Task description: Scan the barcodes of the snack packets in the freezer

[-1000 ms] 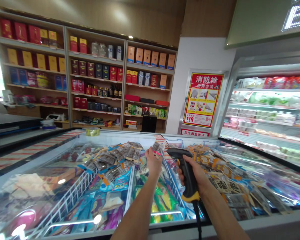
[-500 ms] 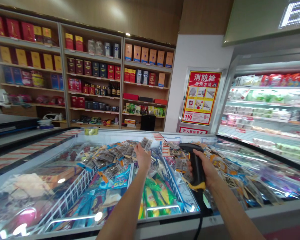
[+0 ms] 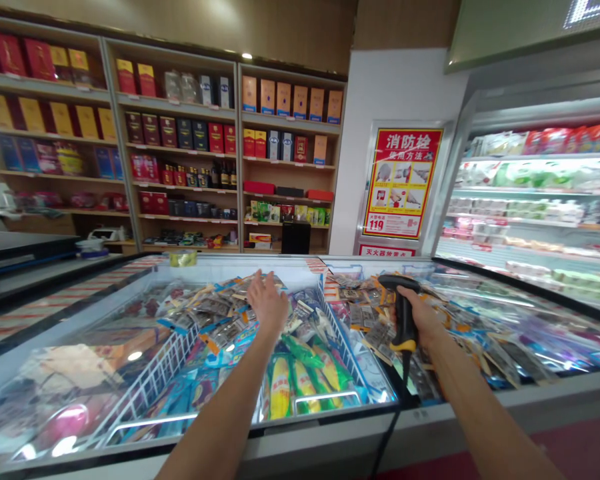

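Right hand (image 3: pixel 422 316): wrapped round the scanner (image 3: pixel 405 323).
Scanner axis: handle near upright, head pointing left.
Left hand (image 3: pixel 269 304): fingers apart, no item visible, over the freezer (image 3: pixel 330 437).
Packets (image 3: pixel 213 308): heaped just left of the left hand, the nearer one; lying at mixed angles.

Wire divider (image 3: pixel 341 339) bars sideways reach; open above

Plastic scanner (image 3: pixel 406 319) (matt), glossy packets (image 3: pixel 214 308), wooden shelves (image 3: pixel 289 161)
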Motion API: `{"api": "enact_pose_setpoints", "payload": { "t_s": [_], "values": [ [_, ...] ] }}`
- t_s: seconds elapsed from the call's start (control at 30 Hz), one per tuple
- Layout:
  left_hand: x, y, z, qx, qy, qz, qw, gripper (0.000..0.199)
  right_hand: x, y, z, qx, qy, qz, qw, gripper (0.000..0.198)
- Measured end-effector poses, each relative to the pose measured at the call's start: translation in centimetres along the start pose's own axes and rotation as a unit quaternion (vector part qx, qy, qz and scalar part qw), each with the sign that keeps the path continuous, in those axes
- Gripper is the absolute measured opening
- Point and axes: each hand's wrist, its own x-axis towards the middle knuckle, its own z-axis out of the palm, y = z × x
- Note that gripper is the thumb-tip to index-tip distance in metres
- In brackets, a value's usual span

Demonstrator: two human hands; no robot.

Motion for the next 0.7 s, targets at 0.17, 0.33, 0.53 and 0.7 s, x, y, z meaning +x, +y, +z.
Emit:
{"api": "enact_pose_setpoints", "payload": {
  "t_s": [0.17, 0.33, 0.53, 0.7],
  "values": [
    [-4.4, 7.5, 2.2, -0.092, -0.18, 0.124, 0.972, 0.049, -0.3, -0.1, -0.8, -0.001, 0.013, -0.003, 1.0, 0.02],
    [-8.2, 10.7, 5.1, -0.089, -0.324, 0.125, 0.934, 0.05, -0.6, -0.2, -1.6, -0.015, 0.011, 0.005, 1.0, 0.02],
    [-8.6, 10.9, 5.9, -0.085, -0.368, 0.153, 0.913, 0.046, -0.2, 0.0, -1.9, -0.009, 0.002, 0.002, 1.0, 0.017],
    [-7.9, 10.6, 5.9, -0.096, -0.334, 0.09, 0.933, 0.044, -0.1, 0.2, -1.3, -0.005, 0.005, 0.008, 1.0, 0.021]
  ]
}}
